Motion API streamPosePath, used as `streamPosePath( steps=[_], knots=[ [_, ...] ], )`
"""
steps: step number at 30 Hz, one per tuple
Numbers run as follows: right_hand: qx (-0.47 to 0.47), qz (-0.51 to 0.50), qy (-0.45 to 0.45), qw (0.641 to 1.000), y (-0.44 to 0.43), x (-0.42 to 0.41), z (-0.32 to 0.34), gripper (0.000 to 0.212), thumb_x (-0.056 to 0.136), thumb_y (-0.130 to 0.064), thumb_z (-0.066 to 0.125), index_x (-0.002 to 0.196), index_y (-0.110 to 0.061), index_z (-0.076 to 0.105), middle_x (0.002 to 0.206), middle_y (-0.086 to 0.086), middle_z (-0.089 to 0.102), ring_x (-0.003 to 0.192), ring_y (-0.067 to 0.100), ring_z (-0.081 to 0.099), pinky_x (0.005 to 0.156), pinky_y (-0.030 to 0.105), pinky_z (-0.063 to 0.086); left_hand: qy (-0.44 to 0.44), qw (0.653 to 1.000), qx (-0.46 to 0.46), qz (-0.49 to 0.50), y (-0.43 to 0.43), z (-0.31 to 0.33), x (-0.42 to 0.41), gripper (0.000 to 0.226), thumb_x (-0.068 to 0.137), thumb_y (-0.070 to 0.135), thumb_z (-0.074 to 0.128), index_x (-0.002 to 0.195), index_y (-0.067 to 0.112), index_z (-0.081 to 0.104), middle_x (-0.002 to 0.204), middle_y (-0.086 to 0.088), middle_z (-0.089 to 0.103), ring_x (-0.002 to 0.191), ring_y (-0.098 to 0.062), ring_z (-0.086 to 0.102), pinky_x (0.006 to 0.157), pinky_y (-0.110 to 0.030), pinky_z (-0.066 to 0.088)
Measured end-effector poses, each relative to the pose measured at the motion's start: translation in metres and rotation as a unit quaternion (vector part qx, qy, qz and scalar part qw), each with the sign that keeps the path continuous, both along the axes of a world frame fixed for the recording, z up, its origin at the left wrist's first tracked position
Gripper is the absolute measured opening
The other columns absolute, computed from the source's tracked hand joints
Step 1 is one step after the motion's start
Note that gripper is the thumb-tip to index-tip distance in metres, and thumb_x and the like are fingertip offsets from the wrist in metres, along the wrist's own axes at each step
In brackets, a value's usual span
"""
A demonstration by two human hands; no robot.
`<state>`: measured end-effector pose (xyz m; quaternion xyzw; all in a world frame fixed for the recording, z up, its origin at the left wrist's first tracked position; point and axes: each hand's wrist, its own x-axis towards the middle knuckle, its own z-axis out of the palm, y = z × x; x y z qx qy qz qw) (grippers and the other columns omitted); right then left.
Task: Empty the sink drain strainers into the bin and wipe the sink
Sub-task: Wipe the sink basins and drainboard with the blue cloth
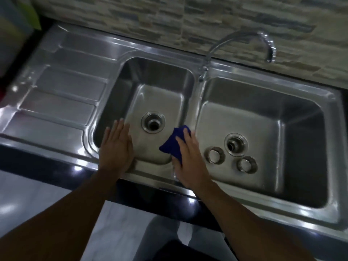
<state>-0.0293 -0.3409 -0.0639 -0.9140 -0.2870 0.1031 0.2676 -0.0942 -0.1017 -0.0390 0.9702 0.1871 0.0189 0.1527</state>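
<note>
I have the left hand (116, 146) laid flat, fingers straight and together, gripping nothing. It rests on the front wall and near corner of the left basin (160, 95), and I read it as a brace so the body can lean in while the other hand works. The right hand (188, 157) lies palm-down on the blue cloth (172, 144), fingers nearly straight, pressing it rather than clutching it; the thumb is hidden from me. The cloth sits at the front right of the left basin, just below the ridge that divides the two bowls, so I judge the wiping to be under way on this side. Both strainers (214, 155) lie out of their holes on the floor of the right basin (263, 119), side by side just in front of its open drain (235, 143). I see no scraps in them, which suggests the emptying is done, though the feed is too soft to be sure. The left drain (153, 122) is open too and lies between the hands, a dip the cloth could catch on. The tap (235, 37) arches over the back of the right basin, clear of this wipe. The drainboard (62, 91) lies to the left, and no bin is in view.
</note>
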Motion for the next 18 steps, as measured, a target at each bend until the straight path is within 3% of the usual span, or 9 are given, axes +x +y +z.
streamPosePath(
  steps=[2,7,12,18],
  knots=[
    [-0.029,-0.014,-0.031,0.999,0.008,0.005,-0.008,0.069,0.098,-0.029,0.055,0.156,-0.01,0.023,0.168,0.008,0.001,0.155,0.025,-0.006,0.124,0.044,0.013,-0.02,1.0,0.017,0.014,0.031,-0.005,0.015,0.053,0.101,0.023,0.029,0.147,0.0,0.043,0.156,-0.02,0.037,0.149,-0.032,0.03,0.123,-0.05,0.021],
    [-0.086,-0.022,-0.054,0.995,0.032,0.089,-0.013,0.061,0.101,-0.03,0.048,0.154,-0.009,0.027,0.166,0.011,0.011,0.154,0.03,0.006,0.124,0.051,0.018,-0.015,0.999,0.05,0.007,0.102,-0.024,0.045,0.056,0.105,0.035,0.02,0.153,0.007,0.028,0.161,-0.018,0.028,0.152,-0.032,0.02,0.123,-0.049,0.014],
    [-0.128,0.025,-0.094,0.987,0.044,0.174,-0.011,0.058,0.1,-0.027,0.051,0.152,-0.009,0.033,0.163,0.011,0.024,0.153,0.03,0.013,0.126,0.048,0.01,0.007,0.997,0.061,-0.044,0.141,-0.036,0.066,0.062,0.105,0.043,0.011,0.157,0.01,0.02,0.164,-0.016,0.019,0.153,-0.03,0.012,0.124,-0.047,0.01],
    [-0.136,0.023,-0.119,0.983,0.051,0.149,-0.005,0.056,0.1,-0.029,0.046,0.151,-0.006,0.038,0.16,0.009,0.032,0.152,0.03,0.017,0.126,0.049,0.011,0.003,0.996,0.053,-0.077,0.146,-0.044,0.076,0.065,0.105,0.046,0.012,0.158,0.008,0.017,0.165,-0.017,0.015,0.153,-0.032,0.01,0.124,-0.049,0.01]
  ],
)
